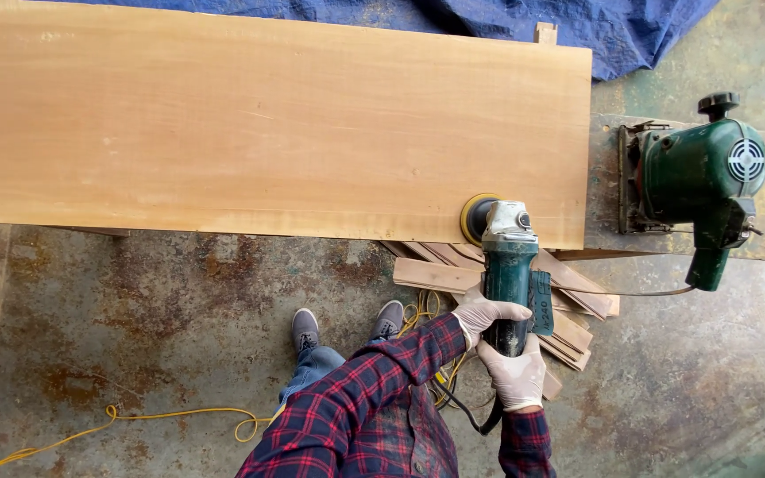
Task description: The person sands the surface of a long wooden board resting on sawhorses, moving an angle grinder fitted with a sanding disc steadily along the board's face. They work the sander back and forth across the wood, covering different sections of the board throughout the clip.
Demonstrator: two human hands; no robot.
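Now, line by line, every place told from the plank:

Plank: a long pale board [267, 124] lying flat across the top of the view, its near edge facing the person.

Grinder: a green angle grinder [508, 265] overhangs the plank's near right corner; its yellow-rimmed disc [474, 218] sits on the plank just inside the near edge.

Left hand: the gloved left hand [486, 314] is wrapped shut round the grinder body, below the plank's near edge.

Right hand: the gloved right hand [514, 376] is closed round the grinder's tail, further out from the plank than the left.

Grip advice: both hands clamped is right; I judge the disc should ride flat, not tipped onto its rim, or it may gouge so near the edge.

Cord: a black cord [467, 412] hangs from the tail, away from the plank; best kept behind the hands.

Offcuts: thin wood strips [568, 323] lie fanned on the floor under the plank's right corner, a possible trip.

Saw: a green power saw [697, 177] rests just past the plank's right end.

Tarp: a blue tarp [577, 22] lies beyond the plank's far edge.
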